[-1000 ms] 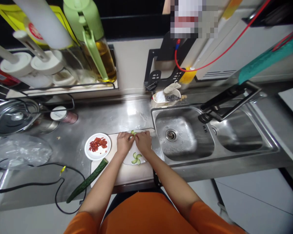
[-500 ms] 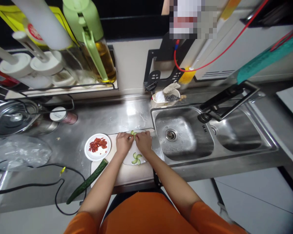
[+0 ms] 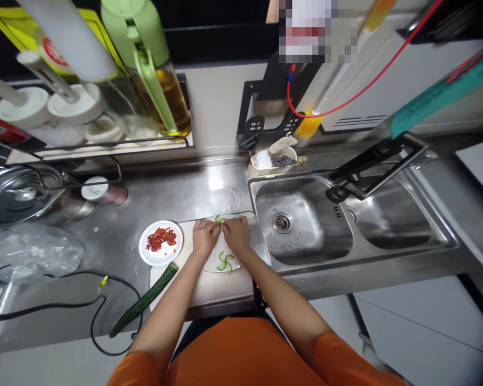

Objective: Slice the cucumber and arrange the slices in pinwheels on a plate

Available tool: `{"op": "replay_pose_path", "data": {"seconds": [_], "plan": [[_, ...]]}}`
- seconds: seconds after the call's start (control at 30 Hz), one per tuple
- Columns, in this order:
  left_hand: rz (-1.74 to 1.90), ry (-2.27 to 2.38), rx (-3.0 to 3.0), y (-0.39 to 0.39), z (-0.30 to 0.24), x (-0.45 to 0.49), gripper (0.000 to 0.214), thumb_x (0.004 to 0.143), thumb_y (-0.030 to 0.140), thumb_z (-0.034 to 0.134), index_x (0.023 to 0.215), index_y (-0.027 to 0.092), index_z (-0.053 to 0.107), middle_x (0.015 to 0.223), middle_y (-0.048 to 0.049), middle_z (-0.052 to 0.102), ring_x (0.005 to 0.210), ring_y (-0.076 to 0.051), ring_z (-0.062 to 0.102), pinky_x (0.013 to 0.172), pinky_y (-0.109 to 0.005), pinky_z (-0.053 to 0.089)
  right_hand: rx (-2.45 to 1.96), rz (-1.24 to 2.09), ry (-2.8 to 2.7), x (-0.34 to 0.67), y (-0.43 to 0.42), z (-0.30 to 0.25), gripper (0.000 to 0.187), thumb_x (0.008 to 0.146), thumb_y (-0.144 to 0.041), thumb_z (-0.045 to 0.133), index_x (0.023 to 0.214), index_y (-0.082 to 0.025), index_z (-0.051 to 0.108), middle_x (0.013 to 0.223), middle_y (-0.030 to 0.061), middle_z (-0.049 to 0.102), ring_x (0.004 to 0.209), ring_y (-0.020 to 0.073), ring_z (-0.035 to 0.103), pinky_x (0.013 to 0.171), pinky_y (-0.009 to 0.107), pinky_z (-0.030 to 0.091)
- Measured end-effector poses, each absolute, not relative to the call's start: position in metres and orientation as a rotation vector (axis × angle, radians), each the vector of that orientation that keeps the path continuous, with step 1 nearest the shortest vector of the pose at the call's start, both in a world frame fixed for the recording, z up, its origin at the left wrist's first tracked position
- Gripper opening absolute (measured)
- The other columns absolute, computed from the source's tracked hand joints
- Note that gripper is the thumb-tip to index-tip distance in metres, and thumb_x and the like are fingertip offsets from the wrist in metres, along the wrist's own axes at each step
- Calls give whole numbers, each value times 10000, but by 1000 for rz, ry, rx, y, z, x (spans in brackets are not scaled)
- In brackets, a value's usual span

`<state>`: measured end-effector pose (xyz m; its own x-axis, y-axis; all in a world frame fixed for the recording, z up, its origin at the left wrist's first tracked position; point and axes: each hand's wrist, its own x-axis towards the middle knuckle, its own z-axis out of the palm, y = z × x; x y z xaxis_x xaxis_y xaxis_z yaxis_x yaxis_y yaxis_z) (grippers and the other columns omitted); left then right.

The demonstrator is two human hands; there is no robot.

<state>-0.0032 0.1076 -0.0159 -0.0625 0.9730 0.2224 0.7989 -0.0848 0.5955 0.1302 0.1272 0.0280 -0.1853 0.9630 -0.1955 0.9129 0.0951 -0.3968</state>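
Side by side over a white plate (image 3: 211,262), my left hand (image 3: 204,237) and my right hand (image 3: 237,234) bring their fingertips together. Both are closed in a pinch at the upper cucumber slices (image 3: 220,219), partly hidden by the fingers. Nearer to me on the same plate lies a pinwheel of thin, curved cucumber slices (image 3: 225,262). Under the plate is a pale cutting board (image 3: 221,292). Left of my left hand, a small round plate (image 3: 145,252) holds chopped red pieces (image 3: 160,239). A dark green cut cucumber (image 3: 145,301) slants across the board's left edge.
To the right is a double steel sink (image 3: 306,225) with a black faucet (image 3: 362,166). A small caddy (image 3: 271,166) stands behind it. Jars and an oil bottle (image 3: 156,80) line the rack at back left. A black cable (image 3: 92,321) and plastic bag (image 3: 36,249) lie left.
Hardly anything differs. My left hand has shifted very slightly to the right; my right hand and the slices keep their places.
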Motion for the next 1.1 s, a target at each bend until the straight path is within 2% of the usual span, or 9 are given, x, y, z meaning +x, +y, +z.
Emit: {"op": "replay_pose_path", "data": {"seconds": [0.6,1.1], "plan": [[855,1932,1980,108,-17,-4,207,847,287,544,885,219,736,774,-57,670,765,-182,519,722,-320,411,-1908,688,-2239,127,131,28,236,910,-314,440,948,-245,663,1008,51,640,1018,236,391,751,334,296],[873,1944,1979,108,-17,-3,179,833,270,564,878,214,729,792,-51,685,776,-186,547,759,-327,413,-1895,699,-2239,126,131,26,237,912,-305,430,920,-239,657,991,45,650,1012,234,397,759,336,303]]}}
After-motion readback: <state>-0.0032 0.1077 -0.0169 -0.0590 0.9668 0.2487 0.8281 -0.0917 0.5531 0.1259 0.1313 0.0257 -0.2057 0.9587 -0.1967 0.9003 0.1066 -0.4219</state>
